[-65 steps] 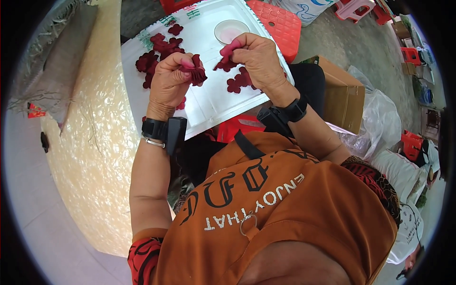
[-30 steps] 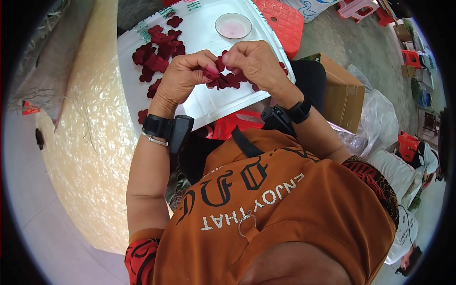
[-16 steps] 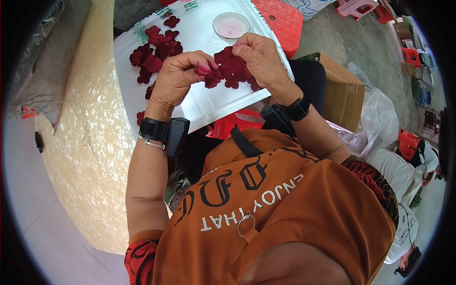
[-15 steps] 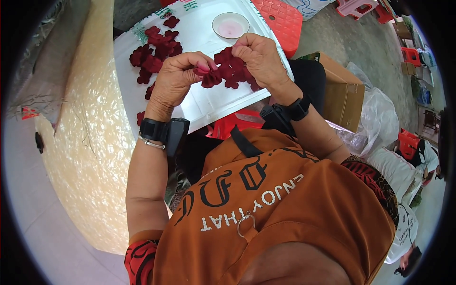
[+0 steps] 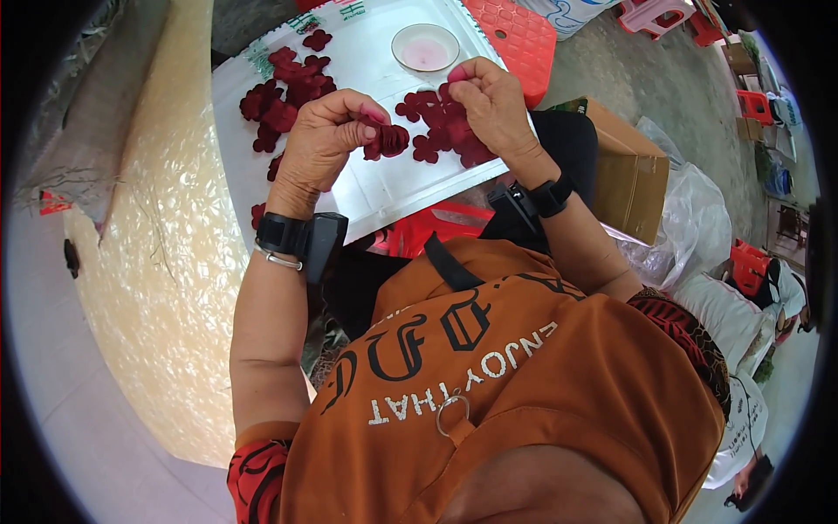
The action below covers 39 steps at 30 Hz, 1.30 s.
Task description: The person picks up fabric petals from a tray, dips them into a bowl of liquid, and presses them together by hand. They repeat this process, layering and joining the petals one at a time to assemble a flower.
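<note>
Grasping a bunched dark red flower between thumb and fingertips of the left hand, above a white tray. Holding the right hand well apart from the flower, curled with thumb and forefinger close together over loose red petals; cannot tell whether pinching one. Showing pink stain on fingertips of both hands. Lying in an overlapping spread on the tray, partly hidden by the right hand: those loose petals. Heaped beyond and left of the left hand: more petals, likewise dark red. Set near the tray's far right part: a shallow round dish, pale pink inside. Seen past the right edge: a red stool. Standing farther right, beside a clear plastic bag: an open cardboard box. Wearing black wristbands on both wrists, plus a silver bracelet on the left.
</note>
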### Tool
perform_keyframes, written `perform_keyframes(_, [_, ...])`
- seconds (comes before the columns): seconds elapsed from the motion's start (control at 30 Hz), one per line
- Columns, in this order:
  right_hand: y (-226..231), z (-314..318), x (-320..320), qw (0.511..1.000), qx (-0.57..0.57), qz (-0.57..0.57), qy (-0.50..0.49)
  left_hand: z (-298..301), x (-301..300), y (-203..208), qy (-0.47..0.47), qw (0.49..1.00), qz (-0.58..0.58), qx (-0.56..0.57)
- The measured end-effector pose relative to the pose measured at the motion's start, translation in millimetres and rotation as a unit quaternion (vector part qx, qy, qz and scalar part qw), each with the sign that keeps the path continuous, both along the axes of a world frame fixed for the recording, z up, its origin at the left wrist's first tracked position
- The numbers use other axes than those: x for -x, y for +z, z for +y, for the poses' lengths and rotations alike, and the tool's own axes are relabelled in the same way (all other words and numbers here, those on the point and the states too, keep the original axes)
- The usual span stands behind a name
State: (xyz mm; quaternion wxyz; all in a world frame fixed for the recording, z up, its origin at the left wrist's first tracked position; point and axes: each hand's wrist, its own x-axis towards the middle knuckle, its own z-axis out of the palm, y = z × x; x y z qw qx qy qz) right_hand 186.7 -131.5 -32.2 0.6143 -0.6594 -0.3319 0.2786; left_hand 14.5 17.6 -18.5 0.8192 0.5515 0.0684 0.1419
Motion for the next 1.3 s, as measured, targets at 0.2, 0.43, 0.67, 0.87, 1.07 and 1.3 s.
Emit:
perform_keyframes(0.2, [-26.2,-6.8,-17.4,0.971,0.071,-0.228,0.001,-1.7,-3.3,1.5,0.009,1.0,-0.017,-0.014])
perform_keyframes(0.43, [35.7,4.2,20.9,0.99,-0.015,0.044,0.137,-2.1,-1.4,1.9,0.009,1.0,-0.021,-0.005])
perform_keyframes(0.67, [44.0,12.3,29.2,0.985,-0.022,-0.001,0.172,-2.0,-3.4,3.0,-0.011,1.0,-0.005,0.028])
perform_keyframes(0.87, [36.5,12.8,32.5,0.977,0.031,0.089,0.189,0.3,-3.0,-3.4,-0.014,0.999,0.016,0.044])
perform_keyframes(1.07, [35.8,12.2,34.7,0.971,0.046,0.164,0.167,0.2,-3.6,0.2,-0.03,0.996,0.025,0.079])
perform_keyframes(1.3, [34.5,14.1,35.9,0.965,-0.041,0.199,0.166,-4.1,-5.7,1.5,0.016,0.998,0.008,0.062])
